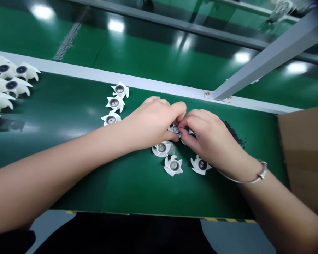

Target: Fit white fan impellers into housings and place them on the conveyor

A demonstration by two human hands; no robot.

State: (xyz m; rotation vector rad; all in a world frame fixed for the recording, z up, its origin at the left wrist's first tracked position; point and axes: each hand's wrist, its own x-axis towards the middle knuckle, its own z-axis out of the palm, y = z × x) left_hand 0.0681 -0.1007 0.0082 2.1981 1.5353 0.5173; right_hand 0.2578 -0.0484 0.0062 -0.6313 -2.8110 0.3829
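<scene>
Near the middle of the green work surface [137,183], my left hand [156,121] pinches a small white fan wheel [175,129] between thumb and fingers. Closed at the centre of that same wheel are the fingertips of my right hand [208,132]; whatever they hold is too small to make out. Another white wheel lies partly hidden under my right hand. Just below my hands lie white wheels [161,148], [173,165] and one with a darker centre [200,165]. Three more wheels [115,103] stand in a column beyond my left forearm.
Several larger cream fan wheels [21,70] are grouped at the far left. Small black pieces [234,133] are heaped behind my right hand. A cardboard box [304,151] stands at the right edge. A grey metal post [265,60] rises from the rail [148,83] behind the surface.
</scene>
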